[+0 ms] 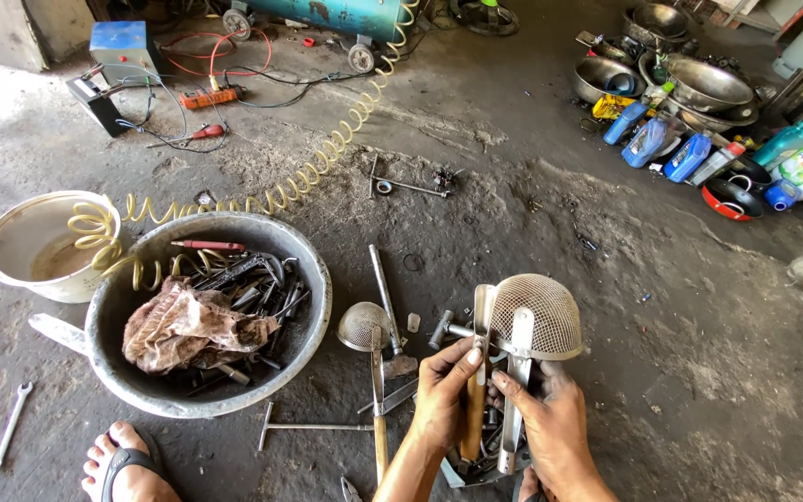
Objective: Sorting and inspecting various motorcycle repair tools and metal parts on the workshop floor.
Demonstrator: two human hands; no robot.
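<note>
Both hands near, bottom centre: left hand [443,386] clamped on wooden-handled metal tool [478,372], right hand [550,418] pinching domed wire-mesh strainer's [541,316] flat handle. Work midway; second mesh strainer [365,325] untouched, left.

Rag [188,325] in basin [318,297], left of strainer [546,316]

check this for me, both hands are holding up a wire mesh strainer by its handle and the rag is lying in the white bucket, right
Not quite. The head view shows both hands, left hand and right hand, on the mesh strainer, but the rag lies in the grey basin of tools, not the white bucket.
</note>
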